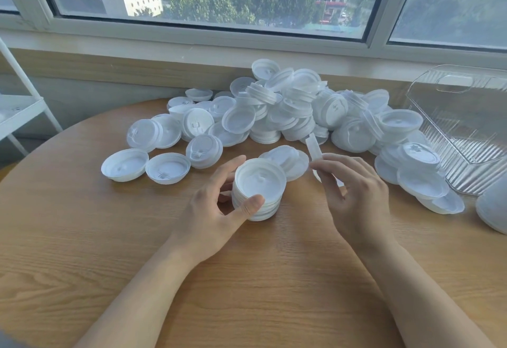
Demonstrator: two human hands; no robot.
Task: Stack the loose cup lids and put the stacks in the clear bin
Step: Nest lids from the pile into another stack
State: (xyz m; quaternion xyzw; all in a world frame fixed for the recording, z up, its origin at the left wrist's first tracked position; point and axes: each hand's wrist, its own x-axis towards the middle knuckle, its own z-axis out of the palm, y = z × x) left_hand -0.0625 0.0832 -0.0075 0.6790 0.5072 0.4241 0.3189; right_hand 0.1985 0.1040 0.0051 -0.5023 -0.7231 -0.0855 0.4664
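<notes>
A short stack of white cup lids (259, 188) stands on the round wooden table (247, 279) in front of me. My left hand (216, 205) grips this stack, thumb on its near side and fingers curled round the far left side. My right hand (354, 191) pinches a single lid (314, 147) that is seen edge-on and tilted upright, just right of the stack. A big heap of loose lids (288, 109) lies across the back of the table. The clear bin (463, 131) stands at the right edge; I see no lids inside it.
Two loose lids (124, 165) lie open side up at the left front of the heap. More lids (428, 180) are spread beside the bin. A white shelf frame (22, 106) stands at the far left. A window sill runs behind the table.
</notes>
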